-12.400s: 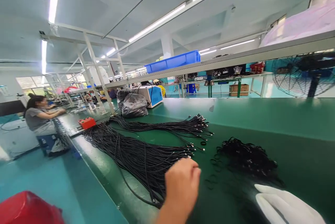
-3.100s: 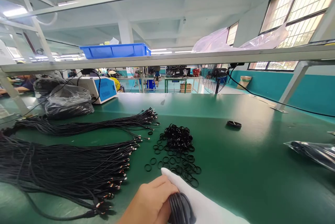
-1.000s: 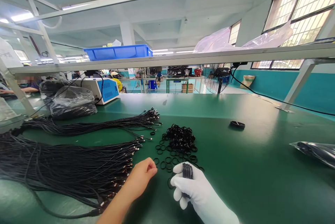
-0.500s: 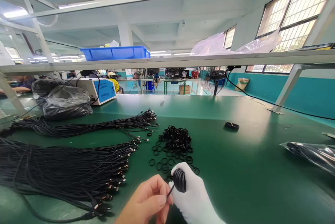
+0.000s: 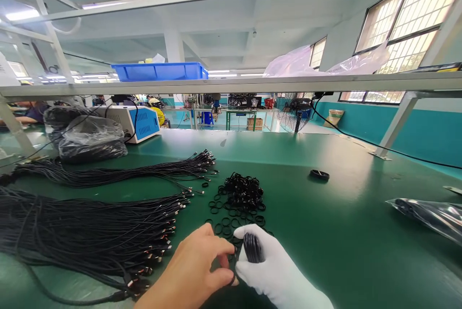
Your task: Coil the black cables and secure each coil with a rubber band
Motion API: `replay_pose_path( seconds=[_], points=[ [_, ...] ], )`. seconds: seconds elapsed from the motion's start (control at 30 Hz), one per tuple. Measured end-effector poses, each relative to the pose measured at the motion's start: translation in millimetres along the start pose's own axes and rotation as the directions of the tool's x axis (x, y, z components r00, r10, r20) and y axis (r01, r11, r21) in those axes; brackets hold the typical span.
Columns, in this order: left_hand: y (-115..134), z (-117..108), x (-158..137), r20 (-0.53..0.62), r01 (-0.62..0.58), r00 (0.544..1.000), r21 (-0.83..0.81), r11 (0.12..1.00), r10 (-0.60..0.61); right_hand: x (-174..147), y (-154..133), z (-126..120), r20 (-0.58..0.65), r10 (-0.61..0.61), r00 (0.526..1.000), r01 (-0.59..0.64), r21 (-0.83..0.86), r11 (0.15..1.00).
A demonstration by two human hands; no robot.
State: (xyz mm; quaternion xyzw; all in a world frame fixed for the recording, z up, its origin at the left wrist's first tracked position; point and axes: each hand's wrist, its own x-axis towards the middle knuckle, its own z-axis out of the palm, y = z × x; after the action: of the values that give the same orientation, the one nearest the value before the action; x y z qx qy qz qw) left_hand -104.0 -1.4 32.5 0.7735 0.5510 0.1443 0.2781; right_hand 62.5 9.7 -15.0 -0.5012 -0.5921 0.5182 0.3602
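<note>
My right hand (image 5: 269,261), in a white glove, grips a bundle of black cable (image 5: 253,248) wound into a tight coil, thumb on the near side and fingers behind. My bare left hand (image 5: 200,261) is just left of the coil, its thumb and a fingertip pinched at a dark strand that seems to be the cable's loose end. Its index finger arches above with a gap under it. The hands partly hide that strand. Just beyond them lies a heap of small black rings (image 5: 243,192), with several loose rings spread toward my hands.
Black cables with metal plugs lie in a near bundle (image 5: 90,232) and a far bundle (image 5: 119,174). A coiled cable (image 5: 319,174) and a plastic-bagged item (image 5: 429,215) lie right. Behind stand a blue-and-white machine (image 5: 139,123) and bagged goods (image 5: 92,140); a shelf (image 5: 234,86) crosses above.
My left hand has turned over, its back now more toward me and its index finger lifted. The coil has rotated slightly in my right hand, which has shifted a little right.
</note>
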Motion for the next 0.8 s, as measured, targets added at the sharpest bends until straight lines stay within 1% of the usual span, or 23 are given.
replay_pose_path(
  seconds=[0.07, 0.1, 0.13, 0.17, 0.23, 0.3, 0.37, 0.47, 0.53, 0.57, 0.6, 0.63, 0.67, 0.7, 0.73, 0.77, 0.8],
  points=[
    [-3.1, 2.3, 2.6, -0.026, 0.01, 1.0, -0.07, 0.997, -0.012, 0.0, 2.2, -0.8, 0.124, 0.093, 0.988, -0.102, 0.066, 0.993],
    [-5.6, 3.8, 3.9, -0.022, 0.009, 1.0, -0.131, 0.991, -0.012, -0.5, 3.0, -0.7, 0.183, 0.115, 0.976, -0.134, 0.093, 0.987],
    [-8.0, 5.4, 5.0, -0.007, 0.001, 1.0, -0.2, 0.98, -0.002, -1.2, 4.1, -0.3, 0.218, 0.105, 0.97, -0.132, 0.112, 0.985],
    [-9.9, 7.1, 5.9, 0.016, -0.009, 1.0, -0.264, 0.964, 0.014, -1.7, 5.7, 0.3, 0.228, 0.066, 0.971, -0.095, 0.12, 0.988],
    [-10.8, 10.1, 6.9, 0.068, -0.017, 0.997, -0.339, 0.94, 0.042, -1.9, 10.9, 1.8, 0.182, -0.041, 0.982, 0.025, 0.087, 0.996],
    [-6.6, 12.5, 6.5, 0.106, 0.002, 0.994, -0.333, 0.943, 0.036, -0.9, 18.2, 2.8, 0.123, -0.079, 0.989, 0.078, 0.013, 0.997],
    [1.5, 14.1, 5.2, 0.128, 0.031, 0.992, -0.268, 0.963, 0.004, 0.3, 25.2, 2.8, 0.107, -0.056, 0.993, 0.063, -0.064, 0.996],
    [12.9, 15.3, 5.2, 0.158, 0.071, 0.986, -0.124, 0.99, -0.051, 0.9, 30.1, 2.9, 0.121, -0.033, 0.992, 0.054, -0.171, 0.984],
    [13.5, 14.4, 8.9, 0.144, 0.057, 0.988, -0.048, 0.997, -0.049, 0.0, 28.6, 4.7, 0.119, -0.054, 0.991, 0.078, -0.201, 0.976],
    [10.7, 13.0, 12.0, 0.134, 0.035, 0.99, -0.029, 0.999, -0.031, -0.7, 26.6, 6.2, 0.11, -0.084, 0.99, 0.103, -0.183, 0.978],
    [6.0, 10.8, 15.6, 0.158, 0.009, 0.987, -0.035, 0.999, -0.003, -1.4, 23.9, 7.8, 0.097, -0.119, 0.988, 0.132, -0.145, 0.981],
    [0.0, 8.0, 19.4, 0.216, -0.015, 0.976, -0.066, 0.998, 0.029, -2.1, 20.7, 9.0, 0.071, -0.148, 0.986, 0.155, -0.103, 0.983],
    [-6.6, 4.6, 23.1, 0.295, -0.025, 0.954, -0.12, 0.992, 0.059, -2.5, 17.3, 9.6, 0.029, -0.166, 0.986, 0.168, -0.065, 0.984],
    [-13.1, 0.9, 26.3, 0.362, -0.014, 0.928, -0.189, 0.982, 0.083, -2.8, 13.9, 9.4, -0.015, -0.157, 0.988, 0.156, -0.035, 0.987],
    [-18.5, -2.5, 28.6, 0.394, 0.015, 0.914, -0.266, 0.964, 0.094, -2.7, 10.7, 8.1, -0.038, -0.112, 0.993, 0.112, -0.005, 0.994],
    [-22.4, -5.3, 29.9, 0.384, 0.047, 0.919, -0.331, 0.943, 0.089, -2.4, 8.1, 5.8, -0.027, -0.043, 0.999, 0.044, 0.028, 0.999],
    [-24.4, -6.9, 29.9, 0.333, 0.069, 0.941, -0.371, 0.926, 0.063, -2.0, 6.2, 2.9, 0.023, 0.028, 0.999, -0.03, 0.073, 0.997]
  ],
)
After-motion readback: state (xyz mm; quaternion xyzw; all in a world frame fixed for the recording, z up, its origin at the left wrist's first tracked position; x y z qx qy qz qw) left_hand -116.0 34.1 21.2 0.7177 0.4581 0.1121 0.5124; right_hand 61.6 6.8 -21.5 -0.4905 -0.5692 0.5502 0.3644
